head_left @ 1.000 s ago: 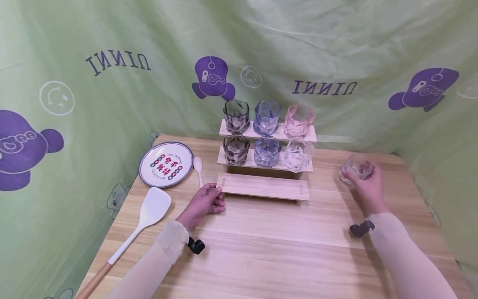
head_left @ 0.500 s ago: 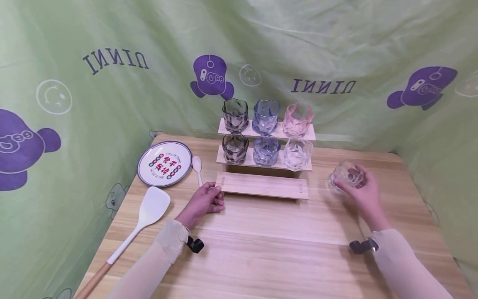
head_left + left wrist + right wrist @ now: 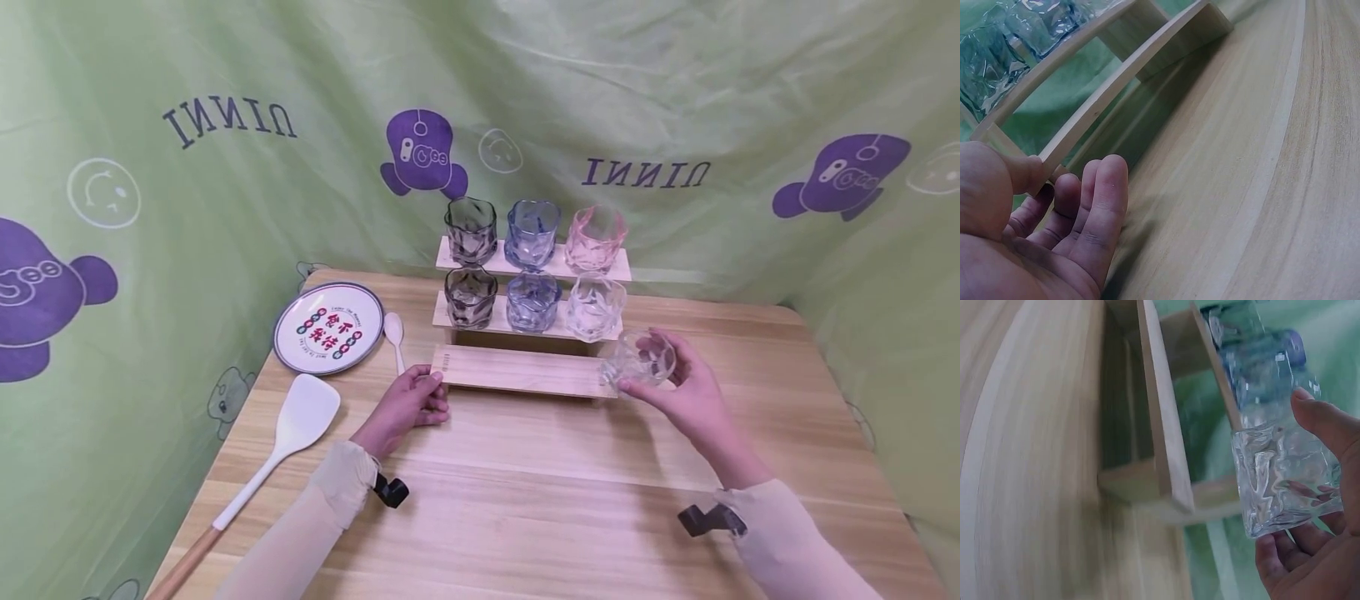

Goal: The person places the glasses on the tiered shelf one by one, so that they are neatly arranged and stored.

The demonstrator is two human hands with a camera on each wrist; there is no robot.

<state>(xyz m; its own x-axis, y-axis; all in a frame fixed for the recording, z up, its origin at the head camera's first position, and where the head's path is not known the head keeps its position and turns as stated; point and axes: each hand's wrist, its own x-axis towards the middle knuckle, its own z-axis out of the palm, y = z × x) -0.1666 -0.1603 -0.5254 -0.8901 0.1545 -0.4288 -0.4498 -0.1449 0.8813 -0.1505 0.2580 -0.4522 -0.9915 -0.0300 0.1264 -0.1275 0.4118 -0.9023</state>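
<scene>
A three-step wooden rack stands mid-table. Its top step holds a grey, a blue and a pink glass; the middle step carries a grey, a blue and a clear glass. My left hand pinches the left end of the bottom step between thumb and fingers, as the left wrist view also shows. With my right hand I grip another clear glass, held off the table at the right end of the bottom step. In the right wrist view that glass sits between thumb and fingers.
To the left lie a round white plate with a printed design, a small white spoon and a white spatula with a wooden handle. A green printed curtain hangs behind and beside the wooden table.
My right hand has carried the clear glass leftward from the right part of the table to the bottom step's right end. The left hand keeps its hold on the rack.
</scene>
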